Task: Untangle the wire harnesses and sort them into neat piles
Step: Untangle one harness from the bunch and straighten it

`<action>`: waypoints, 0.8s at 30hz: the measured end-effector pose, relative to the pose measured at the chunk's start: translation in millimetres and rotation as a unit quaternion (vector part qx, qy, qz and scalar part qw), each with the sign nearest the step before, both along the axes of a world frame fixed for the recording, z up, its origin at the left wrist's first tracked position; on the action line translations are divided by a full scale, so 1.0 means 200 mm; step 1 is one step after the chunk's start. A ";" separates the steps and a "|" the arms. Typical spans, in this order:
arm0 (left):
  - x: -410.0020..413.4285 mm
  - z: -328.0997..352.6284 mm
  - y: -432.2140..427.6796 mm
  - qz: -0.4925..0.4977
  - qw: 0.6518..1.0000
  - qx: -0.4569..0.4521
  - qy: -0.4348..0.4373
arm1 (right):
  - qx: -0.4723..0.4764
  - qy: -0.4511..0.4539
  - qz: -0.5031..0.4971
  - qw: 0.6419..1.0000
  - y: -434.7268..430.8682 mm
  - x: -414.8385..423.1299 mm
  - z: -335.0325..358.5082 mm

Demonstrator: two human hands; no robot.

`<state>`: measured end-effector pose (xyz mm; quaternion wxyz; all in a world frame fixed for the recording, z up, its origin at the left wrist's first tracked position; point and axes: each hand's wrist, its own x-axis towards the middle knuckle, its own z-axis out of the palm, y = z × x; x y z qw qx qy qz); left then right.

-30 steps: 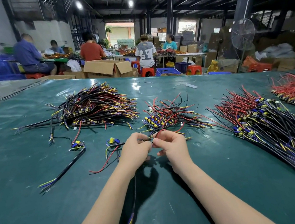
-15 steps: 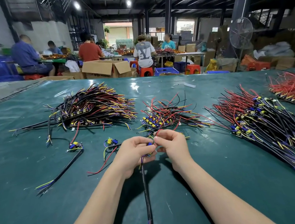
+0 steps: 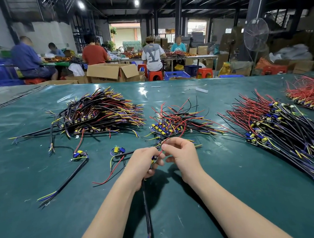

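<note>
Over the green-covered bench point(image 3: 37, 230), the left hand point(image 3: 140, 164) grips the head of a black-sheathed wire harness point(image 3: 146, 208), its long axis trailing straight back toward the person, while the right hand point(image 3: 183, 155) just beside it pinches the thin red lead point(image 3: 160, 152).

- The held harness point(image 3: 146, 208) is at the centre: its black cable hangs toward 6 o'clock with yellow and blue ends. The left hand point(image 3: 142, 165) grips it and the right hand point(image 3: 183, 155) pinches its red wire.
- A first loose harness point(image 3: 68, 176) lies flat at 9 o'clock, with a black cable and a blue-yellow module.
- A second loose harness point(image 3: 116, 150) lies just left of the hands, with a red wire.
- The black-yellow pile point(image 3: 100, 113) is at 11 o'clock.
- The small red-black pile point(image 3: 174, 120) is at 12 o'clock.
- The big mixed pile point(image 3: 274, 125) is at 3 o'clock.
- The red pile point(image 3: 313, 93) is at 2 o'clock.
</note>
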<state>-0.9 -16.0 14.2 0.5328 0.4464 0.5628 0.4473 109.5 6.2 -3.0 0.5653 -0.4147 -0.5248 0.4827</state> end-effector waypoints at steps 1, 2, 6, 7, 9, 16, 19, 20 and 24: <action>0.00 0.00 0.00 0.002 1.000 0.007 0.010 | 0.006 -0.002 0.010 1.000 0.00 0.00 0.00; 0.00 -0.01 0.00 0.003 1.000 0.012 0.019 | 0.014 -0.005 0.025 1.000 -0.01 -0.01 0.00; 0.00 -0.02 -0.01 -0.004 1.000 0.000 0.003 | 0.053 -0.029 0.041 0.997 -0.02 -0.02 -0.01; 0.00 -0.01 -0.01 -0.002 1.000 -0.007 -0.005 | 0.051 -0.024 0.041 0.998 -0.02 -0.02 -0.01; -0.01 -0.01 -0.01 -0.001 1.000 -0.022 -0.008 | 0.040 -0.014 0.045 0.998 -0.02 -0.02 -0.01; 0.00 0.00 -0.01 0.002 1.000 -0.021 0.017 | -0.044 0.058 0.064 0.995 -0.01 0.00 0.00; -0.01 0.00 -0.01 0.020 0.999 0.007 0.026 | -0.079 0.098 0.037 0.991 0.01 0.02 0.01; -0.02 0.00 -0.01 0.025 0.999 0.016 0.032 | -0.084 0.105 0.025 0.991 0.02 0.04 0.02; -0.04 -0.01 0.00 0.022 0.999 0.036 0.034 | -0.087 0.120 0.021 0.989 0.04 0.08 0.03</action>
